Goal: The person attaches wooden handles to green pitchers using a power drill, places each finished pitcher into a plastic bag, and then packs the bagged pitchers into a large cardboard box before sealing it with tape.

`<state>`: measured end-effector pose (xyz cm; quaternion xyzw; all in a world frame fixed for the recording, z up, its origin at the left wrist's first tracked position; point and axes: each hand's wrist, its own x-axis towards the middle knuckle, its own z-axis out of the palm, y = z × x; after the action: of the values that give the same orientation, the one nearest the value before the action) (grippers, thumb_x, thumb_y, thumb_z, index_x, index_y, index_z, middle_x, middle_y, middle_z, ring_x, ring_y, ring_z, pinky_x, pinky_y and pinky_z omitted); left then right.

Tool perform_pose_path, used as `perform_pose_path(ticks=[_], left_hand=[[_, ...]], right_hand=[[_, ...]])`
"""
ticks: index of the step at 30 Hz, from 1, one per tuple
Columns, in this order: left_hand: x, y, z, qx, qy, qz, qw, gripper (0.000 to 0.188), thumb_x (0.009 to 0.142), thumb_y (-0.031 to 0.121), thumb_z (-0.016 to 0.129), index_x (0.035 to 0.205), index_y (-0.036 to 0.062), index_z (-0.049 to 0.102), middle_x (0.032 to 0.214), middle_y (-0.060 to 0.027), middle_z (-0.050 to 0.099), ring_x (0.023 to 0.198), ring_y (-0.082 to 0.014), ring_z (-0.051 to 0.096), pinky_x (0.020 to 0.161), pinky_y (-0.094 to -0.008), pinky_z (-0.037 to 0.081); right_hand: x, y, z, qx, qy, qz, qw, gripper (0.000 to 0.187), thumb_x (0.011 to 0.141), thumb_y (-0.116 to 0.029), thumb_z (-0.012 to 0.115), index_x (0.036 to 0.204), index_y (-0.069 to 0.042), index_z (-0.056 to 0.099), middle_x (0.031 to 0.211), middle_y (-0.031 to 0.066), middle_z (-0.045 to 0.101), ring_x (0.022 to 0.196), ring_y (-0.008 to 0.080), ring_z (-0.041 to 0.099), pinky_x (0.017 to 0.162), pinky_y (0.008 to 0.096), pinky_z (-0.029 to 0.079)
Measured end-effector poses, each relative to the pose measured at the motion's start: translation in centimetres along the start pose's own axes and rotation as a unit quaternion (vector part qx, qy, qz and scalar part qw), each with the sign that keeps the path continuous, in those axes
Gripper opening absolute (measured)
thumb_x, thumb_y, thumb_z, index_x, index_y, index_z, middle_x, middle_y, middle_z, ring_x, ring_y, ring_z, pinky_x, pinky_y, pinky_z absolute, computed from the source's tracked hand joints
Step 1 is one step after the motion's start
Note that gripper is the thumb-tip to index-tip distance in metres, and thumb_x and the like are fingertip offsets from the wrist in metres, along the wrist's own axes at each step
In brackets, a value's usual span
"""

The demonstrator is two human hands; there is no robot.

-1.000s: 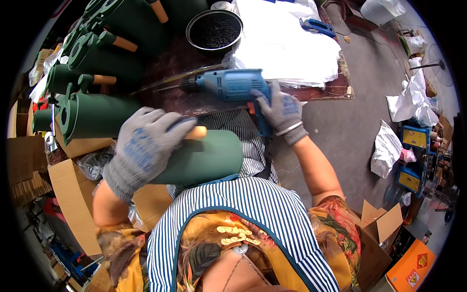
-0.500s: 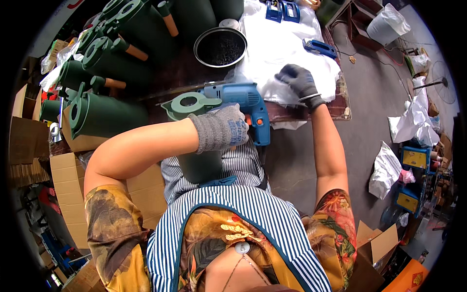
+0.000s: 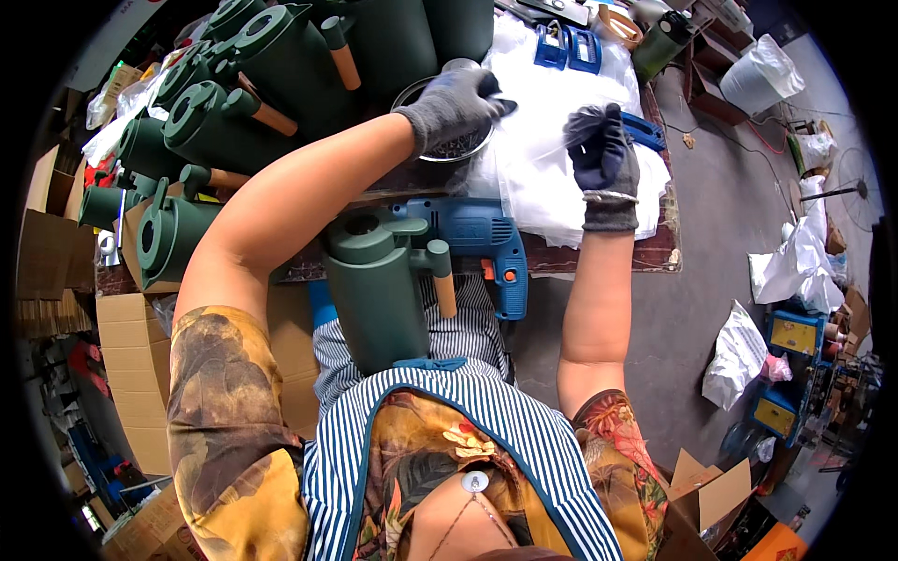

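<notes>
Green jug (image 3: 374, 309): on lap (image 3: 477, 341), long axis running toward bench (image 3: 657, 260)
Left hand (image 3: 456, 107): nearer, beyond jug, over bowl (image 3: 449, 160)
Right hand (image 3: 603, 154): fingers curled (either grip's pinch: cannot tell)

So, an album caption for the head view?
Grey-gloved left hand over a round, silver-rimmed bowl; tall green lidded jug beside the blue power drill.

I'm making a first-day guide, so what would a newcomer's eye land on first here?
Probably the big dark-green pitcher with its tan handle, in the person's lap just left of centre. Behind it, the blue drill lies at the near edge of the dark red table. Next, likely, the crowd of similar green pitchers at the upper left, and the bright white sheeting on the table's right side.
</notes>
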<state>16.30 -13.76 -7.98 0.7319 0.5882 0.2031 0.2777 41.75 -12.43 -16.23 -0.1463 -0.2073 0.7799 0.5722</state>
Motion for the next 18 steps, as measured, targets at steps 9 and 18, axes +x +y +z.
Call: perform_pose_path(ticks=[9,18], left_hand=[[-5.8,-7.4,-5.1,-0.310,-0.164,0.038,0.936,0.050,0.093,0.013,0.061,0.140,0.0011,0.052,0.124,-0.0093,0.064,0.112,-0.0174,0.060,0.101,-0.0322,0.048],[-32.5,-11.8,-0.3,0.175,0.325,0.103,0.923,0.032,0.088,0.010,0.064,0.117,-0.0024,0.063,0.097,-0.0213,0.066,0.076,-0.0318,0.063,0.077,-0.0407,0.052]], right_hand=[[-9.9,5.9,6.4,-0.461,-0.101,0.197,0.859,0.027,0.096,-0.015,0.068,0.115,0.003,0.063,0.097,0.0059,0.067,0.089,0.0117,0.062,0.083,0.0253,0.051],[-17.8,11.8,9.1,-0.739,-0.259,-0.211,0.585,0.026,0.087,-0.018,0.073,0.109,-0.007,0.066,0.101,0.0134,0.068,0.098,0.0346,0.066,0.087,0.0433,0.052]])
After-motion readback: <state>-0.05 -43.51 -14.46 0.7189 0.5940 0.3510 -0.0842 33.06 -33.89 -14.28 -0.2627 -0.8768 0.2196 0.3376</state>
